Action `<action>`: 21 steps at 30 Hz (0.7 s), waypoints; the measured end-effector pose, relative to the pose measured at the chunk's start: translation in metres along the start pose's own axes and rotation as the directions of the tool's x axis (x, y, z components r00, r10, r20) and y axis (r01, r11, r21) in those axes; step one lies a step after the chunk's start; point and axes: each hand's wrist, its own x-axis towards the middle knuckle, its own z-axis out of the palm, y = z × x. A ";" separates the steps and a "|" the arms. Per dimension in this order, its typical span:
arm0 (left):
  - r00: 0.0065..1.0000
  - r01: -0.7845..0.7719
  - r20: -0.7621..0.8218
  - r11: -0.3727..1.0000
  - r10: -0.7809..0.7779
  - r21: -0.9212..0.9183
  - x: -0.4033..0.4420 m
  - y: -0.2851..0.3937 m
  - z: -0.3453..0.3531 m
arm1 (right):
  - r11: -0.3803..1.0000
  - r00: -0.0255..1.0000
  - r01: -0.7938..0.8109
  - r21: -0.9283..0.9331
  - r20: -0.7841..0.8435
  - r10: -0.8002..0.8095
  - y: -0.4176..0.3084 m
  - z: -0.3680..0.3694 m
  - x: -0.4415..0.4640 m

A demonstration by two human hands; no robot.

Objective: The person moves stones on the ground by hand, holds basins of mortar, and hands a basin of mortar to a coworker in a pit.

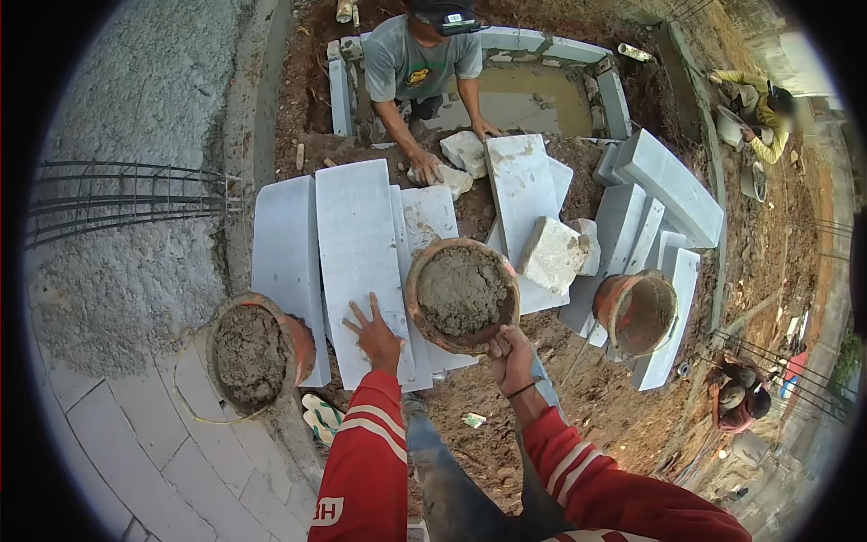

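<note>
My left hand (375,332) lies spread on the face of a long pale block (357,244), fingers apart. With my right hand (512,354) I grip the rim of a bucket (417,316) at its lower right edge. Wet grey mortar (462,291) fills much of this bucket, which sits against the leaning blocks in front of me. Left of my left hand stands a second mortar-filled bucket (302,348) with a yellowish handle. A third, reddish bucket (639,312) rests on the blocks to the right, its inside coated with mortar residue.
Across the blocks a co-worker (423,68) bends over, hands on broken block pieces (465,152). Behind them is a block-walled pit of muddy water (524,98). Rebar (126,200) juts out at left. Sandals (321,418) lie near my feet. Other people (769,126) crouch at far right.
</note>
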 end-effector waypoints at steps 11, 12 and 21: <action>0.999 0.044 -0.005 0.999 -0.044 0.009 0.003 0.001 -0.002 | 0.993 0.999 0.016 -0.116 -0.034 -0.020 0.003 -0.008 0.002; 0.999 0.038 -0.007 0.999 -0.038 0.002 0.002 0.001 -0.003 | 0.994 0.999 0.020 -0.111 -0.047 -0.025 0.003 -0.009 0.001; 0.998 0.069 0.002 0.998 -0.069 0.001 0.000 0.005 -0.009 | 0.994 0.998 0.061 -0.092 -0.024 -0.064 0.005 -0.013 0.004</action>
